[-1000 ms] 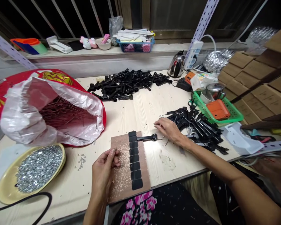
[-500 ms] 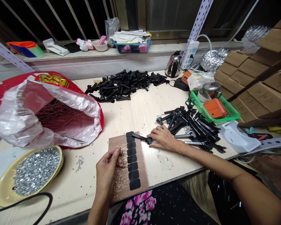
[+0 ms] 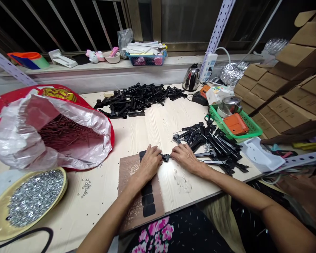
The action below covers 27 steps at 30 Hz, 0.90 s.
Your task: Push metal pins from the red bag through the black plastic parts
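Observation:
My left hand (image 3: 149,162) lies over the upper end of a brown board (image 3: 126,172), its fingers bent down onto a black wrench-shaped part (image 3: 165,157). Most of that part is hidden under the fingers; its forked right end shows between my hands. The curled fingertips of my right hand (image 3: 185,159) are at this forked end. On the board runs a column of black rounded-square pads (image 3: 148,200), partly covered by my left hand and forearm. Tiny pale bits (image 3: 133,212) are scattered beside them. Close behind my right hand is a pile of similar black parts (image 3: 213,140).
A red sack (image 3: 68,131) of thin brown rods stands at left, above a yellow bowl (image 3: 61,189) of shiny metal pieces. Another black-part heap (image 3: 137,98) lies at the back. At right are a green basket (image 3: 249,131), a kettle (image 3: 191,77) and stacked cardboard boxes (image 3: 284,91).
My left hand has moved up and right from beside the pad column onto the black wrench-shaped part. My right hand stays near the part's forked end. The camera view has shifted slightly.

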### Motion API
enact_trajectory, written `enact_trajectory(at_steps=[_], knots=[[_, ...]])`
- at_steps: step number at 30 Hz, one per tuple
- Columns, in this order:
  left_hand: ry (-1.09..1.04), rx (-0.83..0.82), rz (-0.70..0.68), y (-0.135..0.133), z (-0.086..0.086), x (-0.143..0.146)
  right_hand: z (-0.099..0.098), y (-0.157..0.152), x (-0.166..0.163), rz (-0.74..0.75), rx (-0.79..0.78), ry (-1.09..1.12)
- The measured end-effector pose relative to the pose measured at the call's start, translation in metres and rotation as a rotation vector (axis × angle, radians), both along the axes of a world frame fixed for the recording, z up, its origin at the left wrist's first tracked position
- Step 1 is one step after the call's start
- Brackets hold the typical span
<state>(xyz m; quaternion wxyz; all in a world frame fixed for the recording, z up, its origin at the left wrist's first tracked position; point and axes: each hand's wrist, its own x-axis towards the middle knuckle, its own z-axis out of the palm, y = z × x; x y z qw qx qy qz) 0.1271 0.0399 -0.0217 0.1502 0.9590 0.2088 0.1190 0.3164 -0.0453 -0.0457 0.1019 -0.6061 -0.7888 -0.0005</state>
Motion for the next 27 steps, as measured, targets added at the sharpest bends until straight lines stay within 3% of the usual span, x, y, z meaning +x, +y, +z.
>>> enact_trajectory(at_steps=[3,6,10,14,21,25,27], knots=[[-0.015,-0.051,-0.031,0.005,-0.003,-0.005,-0.001,0.004,0.003,-0.007,0.051,0.056],[-0.125,-0.129,0.023,0.004,0.002,-0.014,0.014,0.011,0.007,-0.003,0.064,0.270],[-0.306,-0.325,0.132,-0.004,0.013,-0.019,0.054,0.023,0.007,0.076,0.106,0.650],[-0.539,-0.467,0.245,-0.017,0.029,-0.015,0.100,0.035,-0.010,0.138,0.188,0.725],[-0.871,-0.284,0.416,-0.043,0.061,-0.031,0.159,0.039,-0.045,0.374,0.323,0.741],[-0.980,-0.276,0.491,-0.039,0.063,-0.049,0.166,0.041,-0.052,0.304,0.394,0.842],[-1.009,-0.289,0.504,-0.034,0.062,-0.055,0.158,0.046,-0.055,0.201,0.304,0.900]])
